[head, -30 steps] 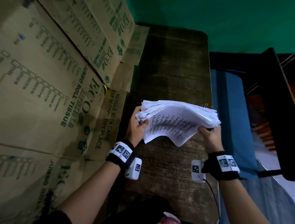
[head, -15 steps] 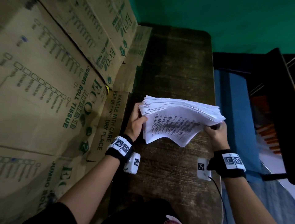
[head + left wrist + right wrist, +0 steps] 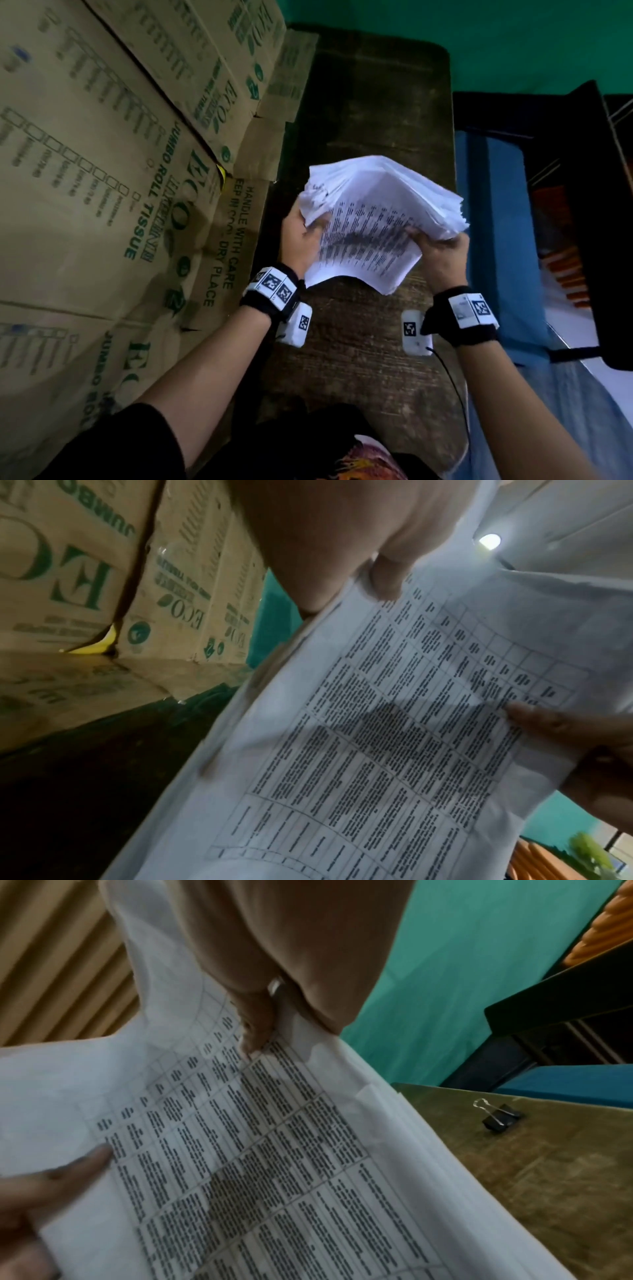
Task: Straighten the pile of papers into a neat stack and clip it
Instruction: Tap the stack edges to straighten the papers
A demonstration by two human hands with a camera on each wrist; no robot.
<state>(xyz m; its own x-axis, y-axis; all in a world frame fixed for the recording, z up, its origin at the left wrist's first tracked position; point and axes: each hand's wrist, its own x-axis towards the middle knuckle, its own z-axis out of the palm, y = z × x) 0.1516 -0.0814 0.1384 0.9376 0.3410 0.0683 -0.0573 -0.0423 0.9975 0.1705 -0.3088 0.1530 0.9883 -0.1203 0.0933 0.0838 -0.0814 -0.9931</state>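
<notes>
A thick pile of printed papers is held up above the dark wooden table, its printed face toward me and the sheets bowed. My left hand grips its left edge, thumb on the printed page. My right hand grips the right edge, thumb pressed on the sheet. A black binder clip lies on the table beyond the pile's right side in the right wrist view; in the head view the papers hide it.
Large cardboard boxes printed with green lettering stand along the left of the table. A blue cloth and dark furniture lie to the right. A green wall is at the back.
Both hands have tipped the pile up toward me, so more of the printed face shows and the sheets bulge in the middle. The hands keep their hold on the two edges.
</notes>
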